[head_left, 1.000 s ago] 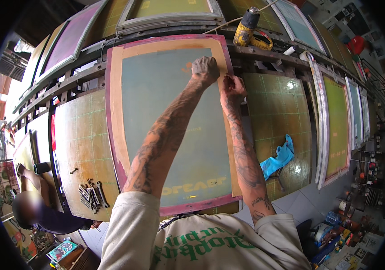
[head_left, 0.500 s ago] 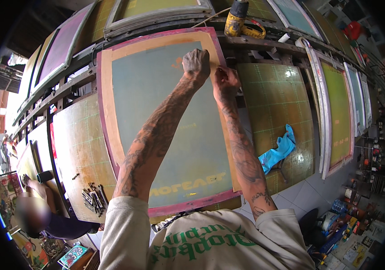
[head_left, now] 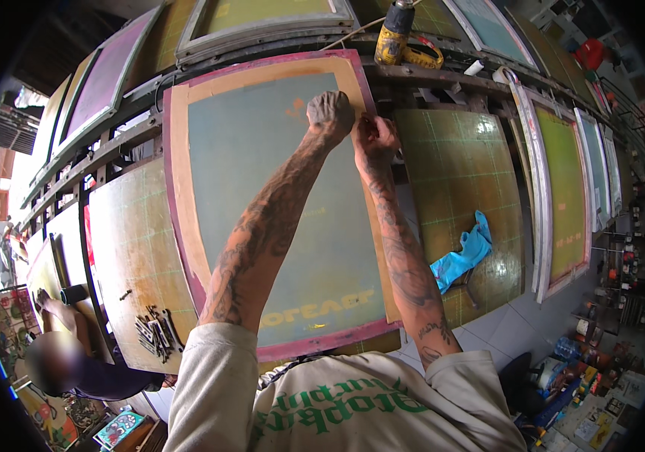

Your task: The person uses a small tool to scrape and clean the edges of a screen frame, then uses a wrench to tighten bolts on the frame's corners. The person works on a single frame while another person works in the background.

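Note:
A large silk-screen frame (head_left: 358,63) lies in front of me, with a pink border, a band of brown tape (head_left: 178,143) inside it and grey-green mesh (head_left: 254,181) in the middle. My left hand (head_left: 330,111) is closed in a fist near the mesh's far right corner, knuckles up; what it holds, if anything, is hidden. Beside it, my right hand (head_left: 375,139) sits over the frame's right edge with its fingers curled and pinched together. Nothing nameable shows between them. Orange marks (head_left: 295,109) show on the mesh left of my fist.
Beyond the frame, a yellow-and-black heat gun (head_left: 393,38) rests on the rail. A crumpled blue glove (head_left: 464,258) lies on the right board (head_left: 458,166). Several dark metal pieces (head_left: 158,331) lie on the left board (head_left: 134,241). Another person (head_left: 96,377) is at far left.
Both hands have come slightly nearer to me along the frame's right side, still closed and close together. The view has shifted a little.

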The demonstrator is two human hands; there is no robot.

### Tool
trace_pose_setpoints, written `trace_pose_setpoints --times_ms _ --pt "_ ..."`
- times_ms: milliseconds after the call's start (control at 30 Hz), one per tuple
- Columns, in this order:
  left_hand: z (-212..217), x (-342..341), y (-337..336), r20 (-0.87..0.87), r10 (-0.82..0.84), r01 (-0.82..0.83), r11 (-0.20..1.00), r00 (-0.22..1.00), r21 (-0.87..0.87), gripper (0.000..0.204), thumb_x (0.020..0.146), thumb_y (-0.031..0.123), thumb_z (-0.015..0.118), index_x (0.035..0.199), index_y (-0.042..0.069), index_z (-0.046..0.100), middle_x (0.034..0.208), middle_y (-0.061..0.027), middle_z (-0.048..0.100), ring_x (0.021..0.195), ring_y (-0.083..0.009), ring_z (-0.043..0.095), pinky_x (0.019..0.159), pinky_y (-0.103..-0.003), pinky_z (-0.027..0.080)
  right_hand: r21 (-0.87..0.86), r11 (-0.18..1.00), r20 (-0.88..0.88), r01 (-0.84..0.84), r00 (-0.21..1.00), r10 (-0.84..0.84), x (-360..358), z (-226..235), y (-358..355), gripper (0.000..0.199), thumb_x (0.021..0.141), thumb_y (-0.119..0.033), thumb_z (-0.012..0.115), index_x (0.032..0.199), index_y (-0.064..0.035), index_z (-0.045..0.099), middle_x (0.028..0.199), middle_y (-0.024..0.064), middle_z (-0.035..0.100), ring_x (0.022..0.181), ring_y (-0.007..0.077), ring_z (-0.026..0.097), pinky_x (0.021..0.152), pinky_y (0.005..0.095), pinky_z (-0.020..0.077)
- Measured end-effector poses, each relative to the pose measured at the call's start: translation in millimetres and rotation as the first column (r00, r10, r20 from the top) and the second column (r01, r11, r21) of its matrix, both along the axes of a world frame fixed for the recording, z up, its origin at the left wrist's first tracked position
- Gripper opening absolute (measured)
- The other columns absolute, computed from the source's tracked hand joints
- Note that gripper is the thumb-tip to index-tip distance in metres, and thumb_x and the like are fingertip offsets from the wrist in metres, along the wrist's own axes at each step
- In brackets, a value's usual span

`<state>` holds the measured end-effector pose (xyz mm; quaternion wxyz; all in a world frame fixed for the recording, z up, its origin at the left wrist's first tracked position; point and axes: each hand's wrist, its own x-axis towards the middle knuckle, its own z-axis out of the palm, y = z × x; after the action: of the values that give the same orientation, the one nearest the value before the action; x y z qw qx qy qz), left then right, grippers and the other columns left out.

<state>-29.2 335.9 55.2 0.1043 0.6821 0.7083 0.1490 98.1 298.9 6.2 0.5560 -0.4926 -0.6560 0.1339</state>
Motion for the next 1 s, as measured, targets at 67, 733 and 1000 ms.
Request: trace_pose_setpoints --times_ms 67,733,1000 --pt "-5.9 6.0 -6.1 0.108 0.065 -0.073 0.995 0.992 0.064 0.029 0.087 0.030 0.071 0.091 0.002 0.072 0.089 -0.0215 0.073 0.088 -0.0388 0.073 0.076 -0.048 0.058 0.030 0.999 -0.044 0.025 0.999 -0.024 0.1 -0.8 1.4 0.009 0.090 -0.005 0.072 0.098 -0.0026 0.070 0.083 0.0115 0.064 0.073 0.0252 0.064 0.067 0.0365 0.0519" --pt "-25.0 -17.4 -49.1 0.329 0.003 -0.095 0.960 0.944 0.264 0.022 0.093 0.027 0.069 0.102 0.009 0.060 0.100 -0.0129 0.068 0.086 -0.0355 0.068 0.072 -0.046 0.053 -0.163 0.965 0.037 -0.206 0.976 0.214 24.4 2.7 40.4 0.013 0.094 -0.010 0.072 0.104 -0.0022 0.075 0.089 0.0089 0.073 0.071 0.0150 0.066 0.068 0.0307 0.0530" --pt "-20.8 -12.9 -60.3 0.412 0.022 -0.147 0.951 0.911 0.273 0.021 0.091 0.022 0.071 0.103 0.010 0.060 0.100 -0.0107 0.066 0.087 -0.0323 0.068 0.072 -0.044 0.053 -0.283 0.868 0.447 -0.408 0.745 0.495 32.7 46.0 97.7 0.008 0.091 -0.010 0.067 0.095 -0.0059 0.072 0.092 0.0112 0.064 0.087 0.0310 0.066 0.079 0.0409 0.0518"
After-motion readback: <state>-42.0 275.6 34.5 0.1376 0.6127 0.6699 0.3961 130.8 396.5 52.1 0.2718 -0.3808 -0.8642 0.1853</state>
